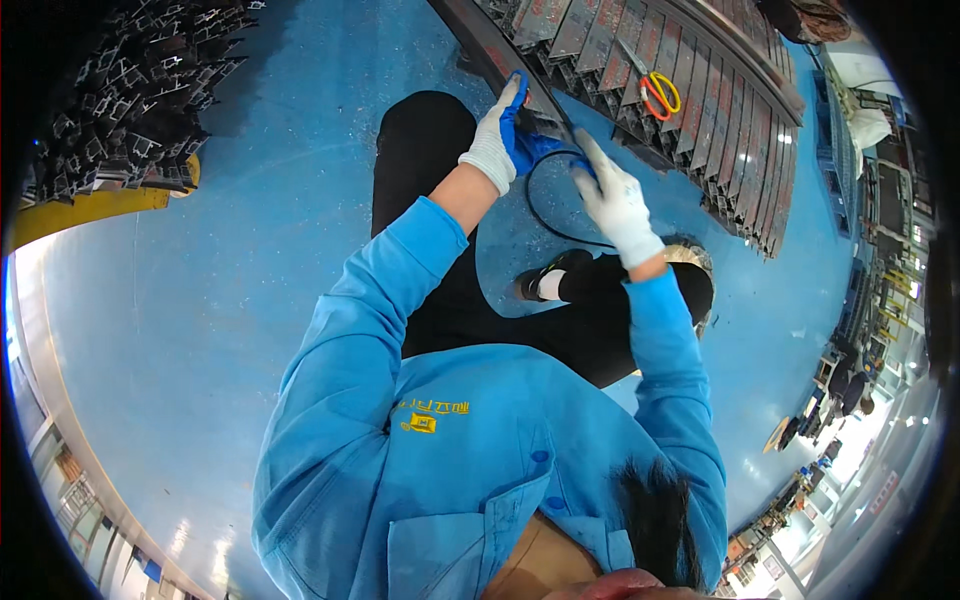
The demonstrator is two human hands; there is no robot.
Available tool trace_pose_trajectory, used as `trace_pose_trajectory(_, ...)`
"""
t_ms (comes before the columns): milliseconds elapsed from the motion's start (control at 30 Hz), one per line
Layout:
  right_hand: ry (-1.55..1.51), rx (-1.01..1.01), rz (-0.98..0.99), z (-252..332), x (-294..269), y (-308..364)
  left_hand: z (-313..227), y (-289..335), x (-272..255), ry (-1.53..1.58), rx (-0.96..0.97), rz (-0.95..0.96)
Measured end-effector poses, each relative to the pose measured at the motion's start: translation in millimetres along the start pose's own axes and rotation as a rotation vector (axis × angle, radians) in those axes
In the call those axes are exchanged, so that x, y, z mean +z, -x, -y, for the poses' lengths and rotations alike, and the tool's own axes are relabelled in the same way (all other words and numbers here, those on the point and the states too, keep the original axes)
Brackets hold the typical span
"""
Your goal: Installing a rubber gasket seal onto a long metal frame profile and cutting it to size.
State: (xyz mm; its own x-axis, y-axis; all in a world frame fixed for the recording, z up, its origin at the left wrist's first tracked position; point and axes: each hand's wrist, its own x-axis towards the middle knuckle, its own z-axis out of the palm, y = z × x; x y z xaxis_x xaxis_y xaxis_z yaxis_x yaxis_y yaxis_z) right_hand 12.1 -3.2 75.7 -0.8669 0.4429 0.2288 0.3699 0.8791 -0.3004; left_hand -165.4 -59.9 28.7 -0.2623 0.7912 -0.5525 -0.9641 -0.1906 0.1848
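A long dark profile [490,55] comes in from the top edge, its near end between my hands. My left hand [503,140], in a white glove with a blue palm, is closed around that end, thumb along its side. A thin black strip [535,205] follows the profile's right edge, then hangs in a loop below it. My right hand [615,200], gloved the same way, has its fingers bent over the strip at the profile's end; its fingertips are partly hidden. Scissors [660,95] with yellow and red handles lie on the stacked profiles, right of my right hand.
A broad stack of dark profiles [715,110] stands at the upper right. Another pile of profiles [130,100] rests on a yellow support [95,215] at the upper left. Small pale scraps dot the blue floor [220,290]. My legs [430,200] are bent beneath my hands.
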Motion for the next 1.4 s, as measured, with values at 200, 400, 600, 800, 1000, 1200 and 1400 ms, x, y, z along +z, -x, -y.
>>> trace_pose_trajectory(200, -0.056, 0.001, 0.028, -14.0, -9.7, -2.5, -8.0, -16.9, 4.8, 0.012, 0.052, 0.028)
trace_pose_trajectory(400, -0.072, 0.091, 0.055, -0.7, -3.4, -17.6, -5.9, -14.6, 10.5, 0.014, 0.046, -0.04)
trace_pose_trajectory(600, -0.026, 0.004, 0.123, -15.2, -19.0, 3.9, -7.1, -17.2, 6.3, 0.0, 0.059, -0.066)
trace_pose_trajectory(800, 0.176, 0.078, 0.069, -6.7, 15.0, -30.4, -4.2, -19.0, 7.8, 0.035, 0.057, -0.011)
trace_pose_trajectory(1000, -0.189, 0.064, 0.094, -6.2, -18.3, -3.8, -1.0, -20.5, 0.7, 0.013, 0.044, -0.035)
trace_pose_trajectory(1200, 0.056, 0.001, 0.052, -8.7, 10.7, -20.9, 2.6, -17.4, 5.2, 0.014, 0.073, -0.069)
trace_pose_trajectory(1400, -0.054, 0.011, 0.155, -15.1, -6.1, -3.2, -3.8, -15.2, 1.6, 0.038, 0.072, -0.083)
